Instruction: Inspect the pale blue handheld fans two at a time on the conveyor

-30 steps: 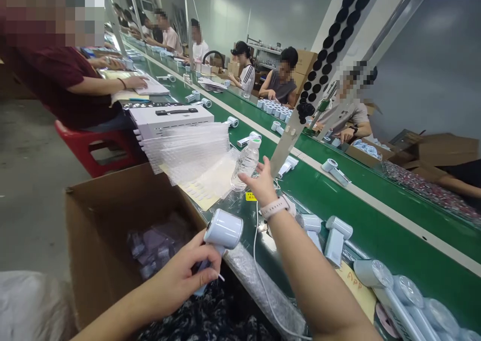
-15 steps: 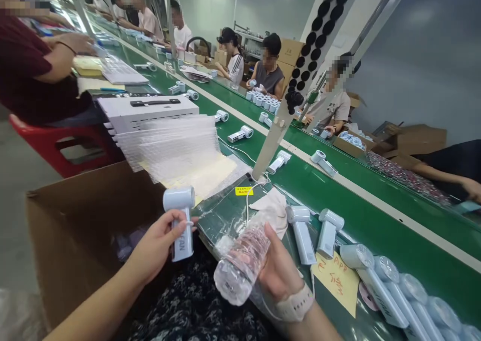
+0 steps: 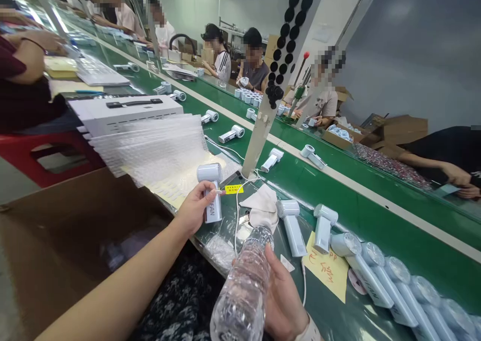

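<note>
Our left hand (image 3: 197,206) pinching fan (image 3: 209,174) upright by handle (image 3: 213,215), near table (image 3: 227,218) edge, probably so round end sits free. Our right hand (image 3: 283,293) curled round bottle (image 3: 242,286), base toward us, likely steadier.

The clear, cylindrical plastic bottle (image 3: 242,291) looked glossy; the held pale-blue, hammer-shaped plastic fan (image 3: 209,174) looked smooth, shiny; the rectangular yellow note (image 3: 330,276) was matt paper; the brown, boxy carton (image 3: 82,206) was dull cardboard.

Clear bottle (image 3: 242,286) partly beyond the bottom edge
</note>
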Available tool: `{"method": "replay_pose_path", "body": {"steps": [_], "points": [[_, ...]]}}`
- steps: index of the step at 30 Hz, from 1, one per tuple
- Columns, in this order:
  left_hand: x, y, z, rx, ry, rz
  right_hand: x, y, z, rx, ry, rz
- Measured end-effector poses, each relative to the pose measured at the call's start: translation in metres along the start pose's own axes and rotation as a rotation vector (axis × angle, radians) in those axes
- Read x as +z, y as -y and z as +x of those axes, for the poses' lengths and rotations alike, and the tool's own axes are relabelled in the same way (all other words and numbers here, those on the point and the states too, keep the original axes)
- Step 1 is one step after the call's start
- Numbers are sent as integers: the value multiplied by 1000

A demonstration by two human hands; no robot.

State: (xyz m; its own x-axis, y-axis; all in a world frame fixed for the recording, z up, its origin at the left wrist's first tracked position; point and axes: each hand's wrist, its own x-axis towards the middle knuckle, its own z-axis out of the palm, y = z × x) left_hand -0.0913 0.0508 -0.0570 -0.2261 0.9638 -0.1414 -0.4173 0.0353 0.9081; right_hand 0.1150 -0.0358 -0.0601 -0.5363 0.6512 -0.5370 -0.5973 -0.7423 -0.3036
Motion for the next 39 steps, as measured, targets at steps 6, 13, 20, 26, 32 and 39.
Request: {"method": "replay_pose_path", "body": {"steps": [6,13,20,26,32,39], "points": [[-45,-22,-34,-83,-38,84,26,38,15,-252,54,-616],[-88,-38,-93,-131,-185,234,106,96,102,-929,-147,-1295],[-94,-45,-112,-154,-251,254,124,88,180,-1028,-327,-1491],[-89,-36,-104,-123,-154,352,110,85,161,-986,-290,-1765],[-78,-17,-83,-119,-32,433,24,170,42,-662,-804,-2014],[-42,-11,-67,-105,162,439,-42,231,-2,-327,-970,-2131]]}}
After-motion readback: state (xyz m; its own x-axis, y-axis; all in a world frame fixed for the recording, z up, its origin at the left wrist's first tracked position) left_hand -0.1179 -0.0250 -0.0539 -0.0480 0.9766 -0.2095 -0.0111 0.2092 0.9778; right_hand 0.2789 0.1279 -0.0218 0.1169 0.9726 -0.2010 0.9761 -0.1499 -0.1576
